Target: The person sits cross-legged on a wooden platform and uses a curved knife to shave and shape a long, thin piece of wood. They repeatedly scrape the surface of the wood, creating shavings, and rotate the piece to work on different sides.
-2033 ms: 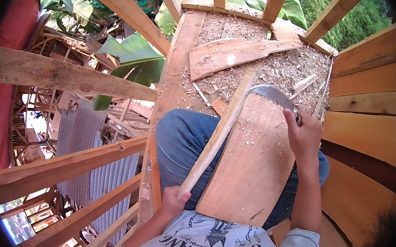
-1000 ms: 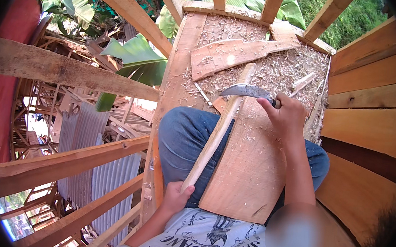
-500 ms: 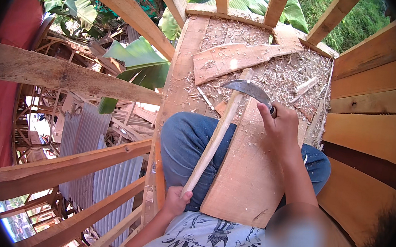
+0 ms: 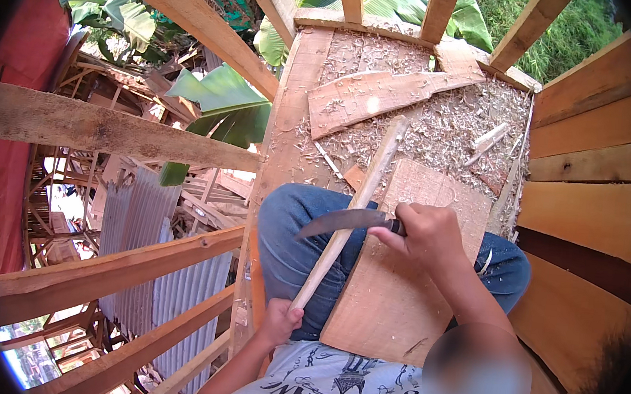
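One long wooden stick [image 4: 349,219] slants across the lap, its near end clenched in the left hand [image 4: 280,320]. The right hand [image 4: 426,233] grips one curved knife [image 4: 343,221], blade laid across the stick's middle. One flat board [image 4: 397,294] rests on the knees; shavings [image 4: 441,129] litter the far floor.

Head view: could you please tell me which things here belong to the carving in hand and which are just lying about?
In use:
stick
knife
board
left hand
right hand

Lying about:
plank
shavings
offcut
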